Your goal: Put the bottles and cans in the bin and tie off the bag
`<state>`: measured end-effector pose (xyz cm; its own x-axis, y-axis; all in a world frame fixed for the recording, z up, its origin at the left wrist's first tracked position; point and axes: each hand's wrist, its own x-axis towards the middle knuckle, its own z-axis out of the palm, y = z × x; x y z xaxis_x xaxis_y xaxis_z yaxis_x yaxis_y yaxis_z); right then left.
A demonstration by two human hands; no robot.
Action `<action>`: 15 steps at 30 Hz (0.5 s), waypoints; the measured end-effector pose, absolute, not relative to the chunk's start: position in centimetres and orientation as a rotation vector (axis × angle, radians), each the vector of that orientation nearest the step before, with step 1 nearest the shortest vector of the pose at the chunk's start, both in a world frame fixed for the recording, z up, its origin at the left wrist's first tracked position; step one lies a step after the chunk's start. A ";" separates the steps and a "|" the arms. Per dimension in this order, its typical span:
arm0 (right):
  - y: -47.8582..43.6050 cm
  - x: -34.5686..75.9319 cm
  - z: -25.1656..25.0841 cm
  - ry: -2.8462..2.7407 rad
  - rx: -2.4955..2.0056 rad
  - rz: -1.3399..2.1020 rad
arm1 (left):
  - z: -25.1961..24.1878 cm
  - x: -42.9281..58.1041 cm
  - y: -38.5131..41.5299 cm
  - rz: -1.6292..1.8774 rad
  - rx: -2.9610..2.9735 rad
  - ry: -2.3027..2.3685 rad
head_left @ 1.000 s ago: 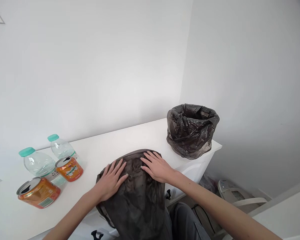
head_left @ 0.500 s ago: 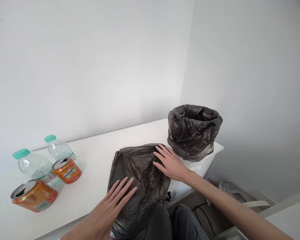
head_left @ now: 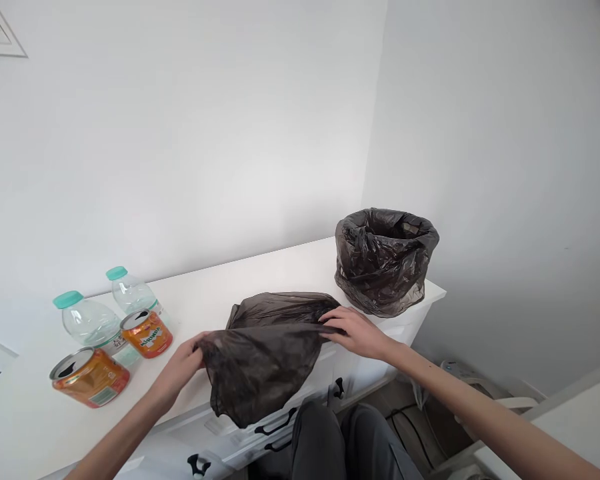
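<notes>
A dark, thin plastic bag (head_left: 267, 363) lies partly on the white cabinet top, its near part lifted in a fold and hanging over the front edge. My left hand (head_left: 187, 360) pinches the left end of that fold. At the fold's right end, my right hand (head_left: 353, 331) has its thumb and fingers closed on the plastic. Behind my right hand stands a bin lined with another dark bag (head_left: 385, 267), its mouth facing up. My left hand is also near two orange Mirinda cans, the closer-to-hand can (head_left: 147, 333) and a larger-looking can (head_left: 90, 377), both opened.
Two clear bottles with teal caps, one bottle (head_left: 91, 323) and another bottle (head_left: 133, 293), stand behind the cans. Black-handled drawers (head_left: 275, 427) line the cabinet (head_left: 260, 263) front. An appliance (head_left: 460, 393) and a cable sit on the floor at right.
Both hands lay flat on the bag before; now they grip it. The bag's near part has been raised and folded up, uncovering the drawers. The view has shifted slightly left.
</notes>
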<state>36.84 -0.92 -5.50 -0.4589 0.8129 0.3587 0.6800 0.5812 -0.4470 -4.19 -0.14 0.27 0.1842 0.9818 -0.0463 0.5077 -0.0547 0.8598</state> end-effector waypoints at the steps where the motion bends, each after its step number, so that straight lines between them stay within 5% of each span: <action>1: -0.3 36.5 -5.3 -2.203 -1.247 0.377 | 0.9 -4.3 0.6 0.755 1.605 1.467; 8: 3.8 35.1 -5.3 -1.956 -1.537 0.547 | 2.4 -1.4 -2.2 1.155 2.289 1.699; 15: 2.7 35.1 -6.3 -1.949 -1.512 0.553 | -2.2 1.9 -7.4 0.869 2.181 1.826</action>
<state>35.13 2.67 -6.33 -0.1677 0.9641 0.2060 0.7122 0.2630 -0.6508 1.92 -7.43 -2.17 0.0820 0.9428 0.3232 0.8452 -0.2376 0.4788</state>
